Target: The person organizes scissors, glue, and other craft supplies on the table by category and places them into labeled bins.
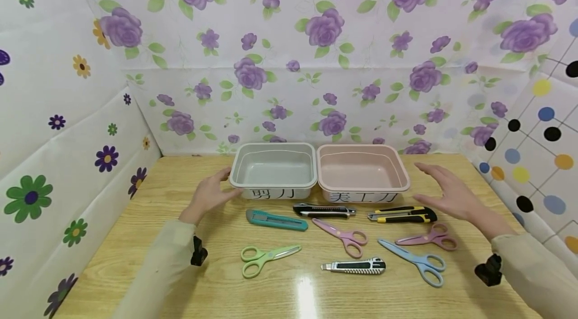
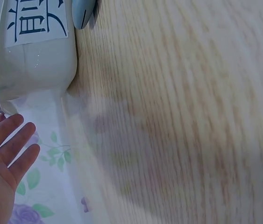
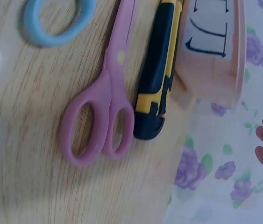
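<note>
My left hand (image 1: 209, 195) is at the left end of a grey plastic tub (image 1: 279, 192), thumb and fingers spread about its rim and apparently touching it. The left wrist view shows those fingers (image 2: 19, 140) extended by the tub's rim. To the right of a pink tub (image 1: 364, 196), my right hand (image 1: 453, 194) hovers with fingers spread, apart from the tub and holding nothing. Nearest to it lie a yellow-and-black utility knife (image 1: 422, 214) and dark pink scissors (image 1: 429, 238). Both tubs stand side by side, bearing labels with black characters.
In front of the tubs lie a teal utility knife (image 1: 276, 220), a black one (image 1: 324, 210), a silver-and-black one (image 1: 353, 266), green scissors (image 1: 266, 258), pink scissors (image 1: 340, 234) and blue scissors (image 1: 415, 259). Flowered cloth (image 1: 289, 103) rises behind the wooden table (image 1: 226, 289).
</note>
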Available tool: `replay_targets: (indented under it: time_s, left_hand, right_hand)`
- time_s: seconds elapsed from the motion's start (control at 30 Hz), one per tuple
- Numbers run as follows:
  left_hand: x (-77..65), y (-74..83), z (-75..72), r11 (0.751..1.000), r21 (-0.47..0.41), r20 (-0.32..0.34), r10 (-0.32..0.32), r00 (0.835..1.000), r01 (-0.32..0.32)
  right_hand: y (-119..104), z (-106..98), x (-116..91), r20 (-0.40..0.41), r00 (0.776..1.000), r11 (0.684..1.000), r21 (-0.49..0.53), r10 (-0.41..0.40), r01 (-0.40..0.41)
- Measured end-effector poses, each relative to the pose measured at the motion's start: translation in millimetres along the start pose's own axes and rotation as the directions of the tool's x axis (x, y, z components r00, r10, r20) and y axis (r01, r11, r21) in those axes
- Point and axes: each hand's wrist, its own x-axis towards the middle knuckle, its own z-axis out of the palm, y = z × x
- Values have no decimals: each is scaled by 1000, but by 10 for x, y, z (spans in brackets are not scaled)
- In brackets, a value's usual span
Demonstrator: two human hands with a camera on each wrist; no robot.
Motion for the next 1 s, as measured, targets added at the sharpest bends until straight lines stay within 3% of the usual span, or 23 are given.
replay_targets:
  time_s: [0.43,0.67,1.0]
  left_hand:
    - [7,-6,52,1000,-6,-43,21,999,-22]
    - [4,1,55,1000,18,-47,15,999,-14]
    - [-1,24,40,1000,11,-30,13,999,-13]
  right_hand:
    - [-343,80,58,-48,991,988,83,-126,130]
    - [-524,189,57,-61,976,974,69,-210,214]
    - [-716,411,3,-23,971,953,187,-238,238]
